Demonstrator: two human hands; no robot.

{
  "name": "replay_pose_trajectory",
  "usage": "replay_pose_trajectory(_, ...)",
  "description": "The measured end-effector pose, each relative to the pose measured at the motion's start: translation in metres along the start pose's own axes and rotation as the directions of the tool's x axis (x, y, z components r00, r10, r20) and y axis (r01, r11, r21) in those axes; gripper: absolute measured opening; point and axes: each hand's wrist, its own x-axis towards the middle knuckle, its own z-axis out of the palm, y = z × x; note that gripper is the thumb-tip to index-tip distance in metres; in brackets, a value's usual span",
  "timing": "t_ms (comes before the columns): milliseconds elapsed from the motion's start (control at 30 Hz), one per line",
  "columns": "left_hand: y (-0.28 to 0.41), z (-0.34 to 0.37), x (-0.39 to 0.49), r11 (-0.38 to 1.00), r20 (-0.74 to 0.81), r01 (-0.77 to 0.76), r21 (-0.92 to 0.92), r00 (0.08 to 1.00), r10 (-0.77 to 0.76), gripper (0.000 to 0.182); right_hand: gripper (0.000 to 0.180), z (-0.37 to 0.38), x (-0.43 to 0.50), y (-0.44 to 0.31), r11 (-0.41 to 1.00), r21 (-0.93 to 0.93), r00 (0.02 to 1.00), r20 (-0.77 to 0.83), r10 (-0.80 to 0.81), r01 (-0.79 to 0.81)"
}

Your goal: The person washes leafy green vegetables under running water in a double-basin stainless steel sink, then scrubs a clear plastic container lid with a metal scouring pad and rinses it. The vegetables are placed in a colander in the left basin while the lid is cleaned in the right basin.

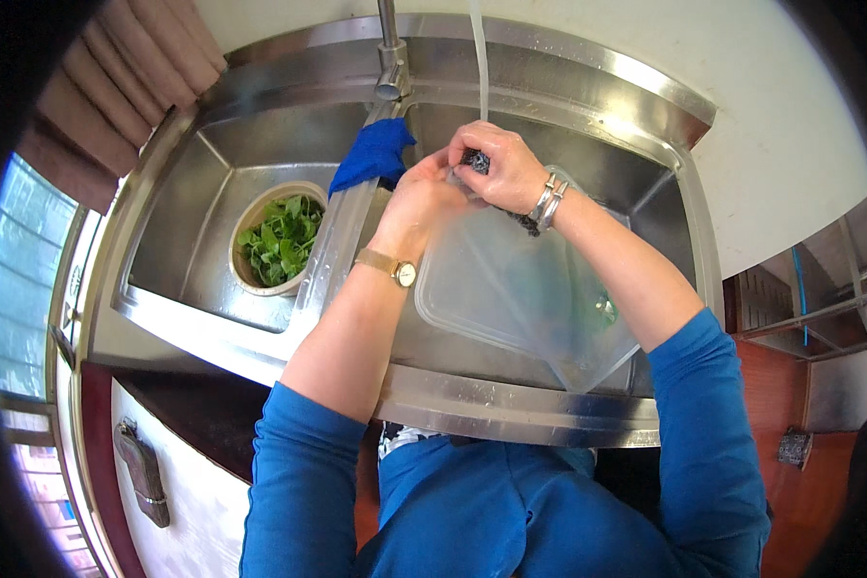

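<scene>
Both hands meet over the right sink basin. My right hand (504, 160) grips a dark mesh scrubber (477, 160), whose dark end also shows below the wrist. Close against it, my left hand (430, 195) has its fingers curled at the upper corner of a clear plastic container (506, 289); the fingertips are blurred and partly hidden. The container is large, with rounded corners, and sits tilted in the right basin (433, 354) under my forearms. A pale stream of water (482, 72) comes down just behind my right hand.
A blue cloth (372, 153) drapes over the divider beside the left hand. The faucet base (392, 65) rises behind it. In the left basin (188, 238) stands a beige bowl (238, 269) of green leaves (282, 238). The steel sink rim (513, 404) runs before my body.
</scene>
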Motion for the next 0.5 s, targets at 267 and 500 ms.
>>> replay_pose_trajectory(267,-0.003,-0.003,0.002,0.999,0.037,-0.025,-0.031,0.999,0.026,0.066,0.019,0.001,0.006,-0.010,0.998,0.024,0.997,0.055,0.056,-0.057)
replay_pose_trajectory(500,-0.007,-0.012,0.011,0.997,0.113,0.035,-0.061,0.993,-0.028,0.070,0.023,-0.002,0.013,0.017,0.935,-0.039,0.936,-0.012,0.351,-0.352)
